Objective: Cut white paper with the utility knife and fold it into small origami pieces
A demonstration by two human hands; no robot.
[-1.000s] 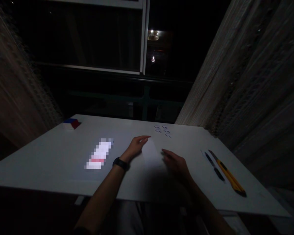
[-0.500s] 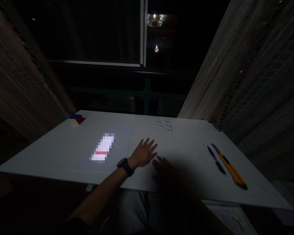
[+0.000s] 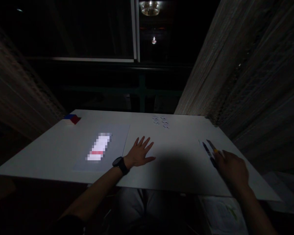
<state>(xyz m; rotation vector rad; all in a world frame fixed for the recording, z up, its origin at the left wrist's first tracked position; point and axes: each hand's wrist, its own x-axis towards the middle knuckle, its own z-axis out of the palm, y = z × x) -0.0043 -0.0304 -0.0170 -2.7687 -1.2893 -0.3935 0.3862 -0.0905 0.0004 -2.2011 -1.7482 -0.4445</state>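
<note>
My left hand [image 3: 138,153], wearing a dark watch on the wrist, lies flat on the white table [image 3: 176,140] with fingers spread and nothing in it. At the right side, my right hand [image 3: 233,169] closes over the yellow utility knife [image 3: 212,146]. The hand hides the knife's handle; its grey front end and a bit of yellow show past the fingers. A dark slim pen-like tool [image 3: 209,153] lies just left of the knife, close to my right hand, its lower end partly covered.
A bright pixelated rectangle [image 3: 100,147] rests on a pale sheet [image 3: 121,138] at the left. A blue, red and white block [image 3: 72,119] stands at the far left corner. Several small flat pieces [image 3: 161,121] lie near the back edge. Curtains [image 3: 203,78] hang on both sides.
My right hand has moved from beside the left hand out to the right, onto the utility knife. My left hand stays flat, its fingers spread wider. The view has shifted slightly.
</note>
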